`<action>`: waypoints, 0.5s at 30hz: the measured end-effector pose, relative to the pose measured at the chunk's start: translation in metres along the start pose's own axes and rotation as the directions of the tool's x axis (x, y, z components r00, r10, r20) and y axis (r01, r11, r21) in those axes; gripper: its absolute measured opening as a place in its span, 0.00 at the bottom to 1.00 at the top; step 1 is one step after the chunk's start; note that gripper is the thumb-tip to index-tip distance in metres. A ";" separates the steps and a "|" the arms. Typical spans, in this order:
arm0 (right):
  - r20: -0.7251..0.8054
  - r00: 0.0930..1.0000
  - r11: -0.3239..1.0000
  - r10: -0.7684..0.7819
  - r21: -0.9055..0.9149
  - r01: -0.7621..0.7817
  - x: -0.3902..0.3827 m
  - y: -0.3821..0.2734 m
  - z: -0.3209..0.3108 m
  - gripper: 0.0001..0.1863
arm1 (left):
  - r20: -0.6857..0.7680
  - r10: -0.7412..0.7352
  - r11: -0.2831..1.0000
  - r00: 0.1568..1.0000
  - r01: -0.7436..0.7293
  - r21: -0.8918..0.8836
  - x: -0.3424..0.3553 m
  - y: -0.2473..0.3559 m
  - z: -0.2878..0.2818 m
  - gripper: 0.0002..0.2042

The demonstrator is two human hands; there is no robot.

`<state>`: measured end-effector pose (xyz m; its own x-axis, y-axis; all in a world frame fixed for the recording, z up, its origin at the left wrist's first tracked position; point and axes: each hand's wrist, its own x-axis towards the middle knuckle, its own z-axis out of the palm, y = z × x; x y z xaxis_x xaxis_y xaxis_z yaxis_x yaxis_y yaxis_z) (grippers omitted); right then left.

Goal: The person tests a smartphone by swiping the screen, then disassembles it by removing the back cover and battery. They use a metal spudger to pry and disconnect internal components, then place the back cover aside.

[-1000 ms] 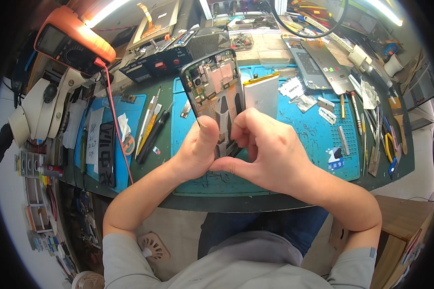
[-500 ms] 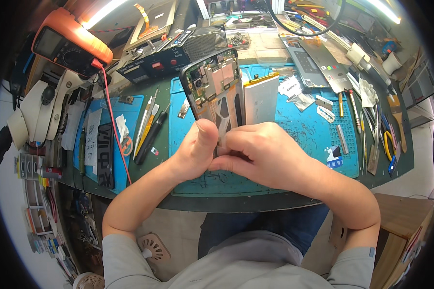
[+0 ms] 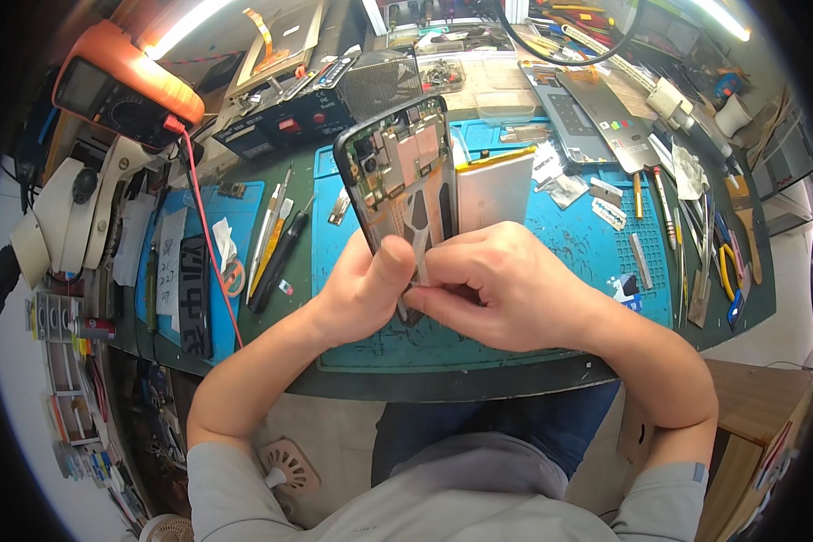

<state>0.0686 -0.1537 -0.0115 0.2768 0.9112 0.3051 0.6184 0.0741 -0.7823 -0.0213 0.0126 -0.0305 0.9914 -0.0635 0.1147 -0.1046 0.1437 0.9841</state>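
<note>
An opened phone (image 3: 397,167) stands tilted in front of me, its circuit board showing at the top and a bare battery bay below. My left hand (image 3: 370,285) is closed around its lower left side, thumb laid along the edge. My right hand (image 3: 506,285) is closed at the phone's lower right. A flat silver battery (image 3: 497,191) with a yellow top edge rises from behind its fingers, seemingly held by them. Thumb and forefinger of that hand pinch together by a pale strip (image 3: 421,257) in the bay. The fingers hide the strip's lower end.
Below my hands lies a blue work mat (image 3: 569,262). To the left are a black screwdriver (image 3: 283,262), an orange multimeter (image 3: 126,86) and a red lead (image 3: 210,235). On the right lie a razor blade (image 3: 609,213), yellow-handled pliers (image 3: 727,269) and a grey laptop panel (image 3: 574,117).
My right hand has shifted slightly, and the battery leans further right. My left thumb has moved a little right and down. More of the phone's lower end shows between the hands.
</note>
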 end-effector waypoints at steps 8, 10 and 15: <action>-0.147 0.988 0.999 -0.044 0.005 0.045 -0.002 -0.002 0.012 0.10 | -0.026 -0.010 1.000 1.000 0.010 -0.011 -0.004 -0.002 -0.004 0.44; -0.155 0.988 1.000 -0.001 0.015 0.004 -0.004 -0.003 0.013 0.10 | -0.057 -0.019 0.999 0.998 0.017 -0.036 -0.006 -0.003 -0.003 0.42; -0.231 0.970 0.994 0.078 0.098 -0.056 -0.007 0.000 0.025 0.11 | -0.132 0.012 0.997 0.991 -0.022 -0.078 -0.005 -0.005 0.003 0.40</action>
<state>0.0484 -0.1505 -0.0272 0.4866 0.7958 0.3604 0.5264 0.0621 -0.8479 -0.0256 0.0095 -0.0355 0.9918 0.0696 0.1072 -0.1202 0.2213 0.9678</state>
